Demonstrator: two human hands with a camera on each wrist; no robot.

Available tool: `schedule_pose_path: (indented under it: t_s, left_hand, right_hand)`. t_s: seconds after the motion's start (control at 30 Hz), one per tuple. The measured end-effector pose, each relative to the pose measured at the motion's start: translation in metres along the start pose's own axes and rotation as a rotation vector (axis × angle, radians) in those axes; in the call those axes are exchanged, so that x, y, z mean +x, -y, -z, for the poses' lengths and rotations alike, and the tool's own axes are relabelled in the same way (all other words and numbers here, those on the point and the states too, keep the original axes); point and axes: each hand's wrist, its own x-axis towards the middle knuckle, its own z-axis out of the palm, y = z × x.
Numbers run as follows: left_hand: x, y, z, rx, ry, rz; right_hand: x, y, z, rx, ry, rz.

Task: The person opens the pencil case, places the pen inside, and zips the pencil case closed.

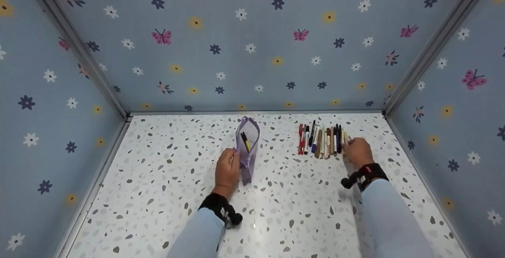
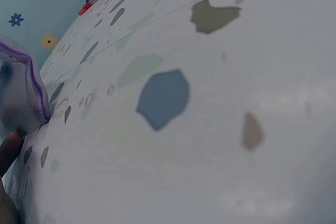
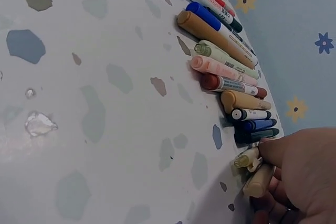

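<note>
Left hand [image 1: 227, 170] is gripping the centre-frame pouch [image 1: 247, 172], a pen [image 1: 245, 141] inside. Right hand [image 1: 358, 152] is pinching a marker [image 3: 259, 183]; right-frame pens [image 1: 328, 139] are remaining outside.

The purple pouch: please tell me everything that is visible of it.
The purple pouch looks like translucent fabric with darker zipper-like edging. It rests on the speckled table, left of the row of pens and markers, its length running front to back. Its mouth gapes open, showing a black-and-yellow pen-like thing inside. The left hand grips its left side.
</note>
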Motion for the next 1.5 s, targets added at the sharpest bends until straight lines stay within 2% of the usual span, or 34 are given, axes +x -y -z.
schedule_pose_path:
  t_s: [0.13, 0.23, 0.47, 0.7, 0.83, 1.17, 1.37, 1.5]
  left_hand:
    - [0.000, 0.001, 0.000, -0.013, 0.003, 0.002]
    - [0.000, 0.001, 0.000, -0.019, 0.005, 0.005]
    - [-0.001, 0.000, 0.001, -0.021, 0.014, 0.012]
    - [-0.001, 0.001, 0.001, -0.035, -0.006, -0.004]
    - [-0.001, 0.000, 0.001, -0.049, -0.011, 0.009]
    - [-0.001, 0.000, 0.002, -0.072, -0.008, 0.016]
    - [-0.001, 0.000, 0.002, -0.068, 0.004, 0.030]
    - [-0.001, -0.001, 0.002, -0.055, 0.015, 0.030]
  right_hand:
    - [0.012, -0.012, -0.005, 0.021, -0.048, -0.020]
    - [0.012, -0.011, -0.003, 0.062, -0.068, -0.028]
    - [0.011, 0.023, 0.001, 0.159, -0.110, -0.055]
    - [0.001, 0.074, -0.012, 0.298, -0.084, 0.089]
    - [-0.009, 0.107, -0.025, 0.330, -0.042, 0.137]
    - [-0.034, 0.180, -0.078, 0.423, 0.065, 0.311]
    - [-0.048, 0.216, -0.109, 0.425, 0.065, 0.404]
    - [-0.053, 0.233, -0.127, 0.387, 0.044, 0.454]
